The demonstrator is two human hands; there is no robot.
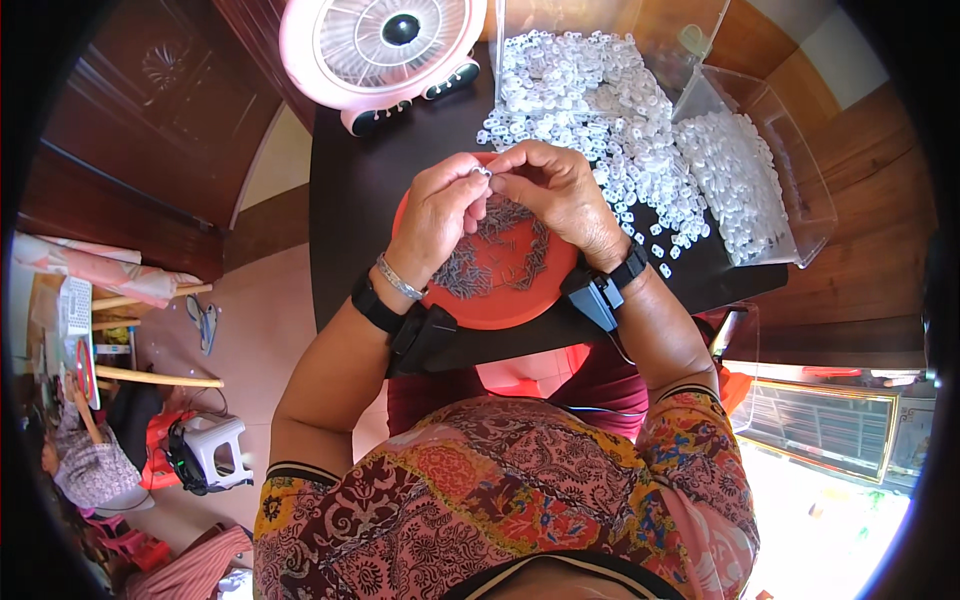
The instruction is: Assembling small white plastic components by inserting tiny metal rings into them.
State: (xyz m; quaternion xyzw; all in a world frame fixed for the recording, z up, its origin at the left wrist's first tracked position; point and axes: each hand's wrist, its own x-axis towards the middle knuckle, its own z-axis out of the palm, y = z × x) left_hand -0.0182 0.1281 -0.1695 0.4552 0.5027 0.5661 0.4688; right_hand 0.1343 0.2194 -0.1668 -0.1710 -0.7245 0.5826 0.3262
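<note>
Over the red round tray [513, 312], my two hands meet fingertip to fingertip. My left hand [440, 208] pinches a small white plastic piece [482, 172] between thumb and fingers. Against its right side, the thumb and forefinger of my right hand [562, 195] are pressed together; what they hold, if anything, is too small to make out. Many thin grey metal pins [465, 275], like nails or screws, lie scattered in the tray below. Heaped on the dark table [350, 220] beyond my right hand are similar white plastic pieces [640, 140] with two holes each.
A pink fan [400, 35] stands at the table's far left. Clear plastic bins [800, 180] of white pieces stand at the far right, one spilling onto the table. On the floor to the left are a white stool [215, 450] and slippers [203, 325]; another person sits beyond.
</note>
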